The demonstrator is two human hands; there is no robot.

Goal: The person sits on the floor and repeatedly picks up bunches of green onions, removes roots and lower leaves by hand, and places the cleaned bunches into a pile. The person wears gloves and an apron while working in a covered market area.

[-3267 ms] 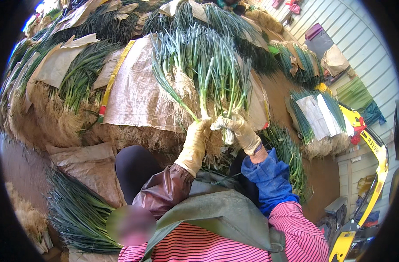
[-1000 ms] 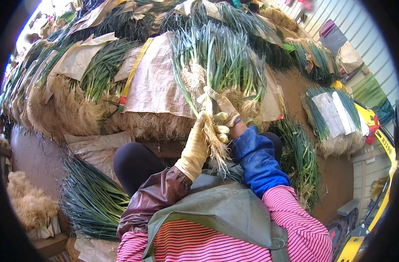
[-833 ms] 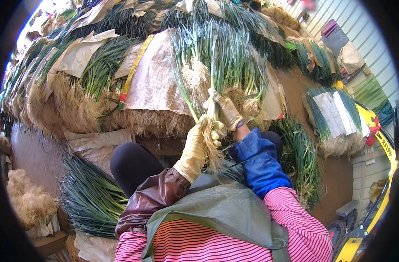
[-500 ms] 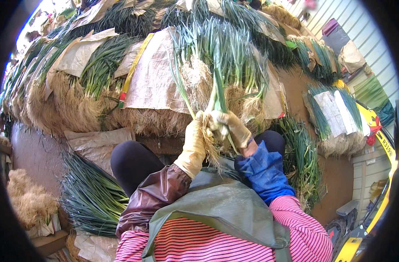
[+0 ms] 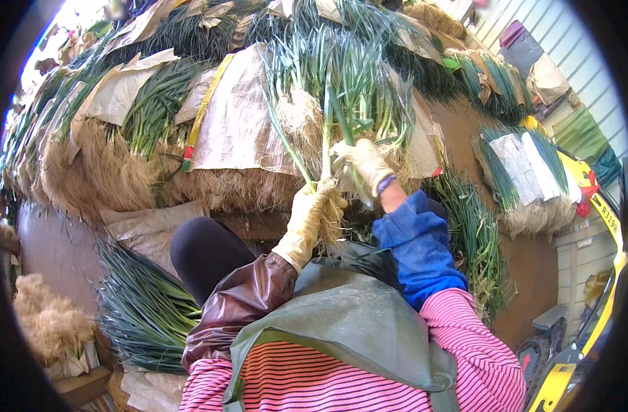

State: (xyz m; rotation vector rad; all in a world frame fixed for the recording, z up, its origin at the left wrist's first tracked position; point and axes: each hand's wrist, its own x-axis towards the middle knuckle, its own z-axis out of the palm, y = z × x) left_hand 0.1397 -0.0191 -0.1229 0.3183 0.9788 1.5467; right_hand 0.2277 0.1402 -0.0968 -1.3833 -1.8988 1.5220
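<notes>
My left hand (image 5: pixel 306 218), in a cream work glove, is closed round the root end of a few green onions (image 5: pixel 326 141). Their pale stems rise out of the fist with the green tops pointing away from me, and tan roots hang beside the fingers. Just right of the stems, my gloved right hand (image 5: pixel 363 165) is closed on a loose green onion leaf (image 5: pixel 343 117); a whitish, blurred end hangs below the fingers. Behind both hands stand more bunched green onions (image 5: pixel 389 89), roots toward me, on a pale woven sheet (image 5: pixel 235 130).
Long piles of green onions (image 5: pixel 152 103) with shaggy roots fill the far side. Another bundle (image 5: pixel 146 309) lies by my left knee, and loose leaves (image 5: pixel 472 254) are heaped at my right. A yellow curved frame (image 5: pixel 606 220) stands at the far right. Cut roots (image 5: pixel 49 316) lie at the left.
My right hand has moved up and right, away from my left hand, drawing a leaf apart from the stems. My left hand still holds the root end.
</notes>
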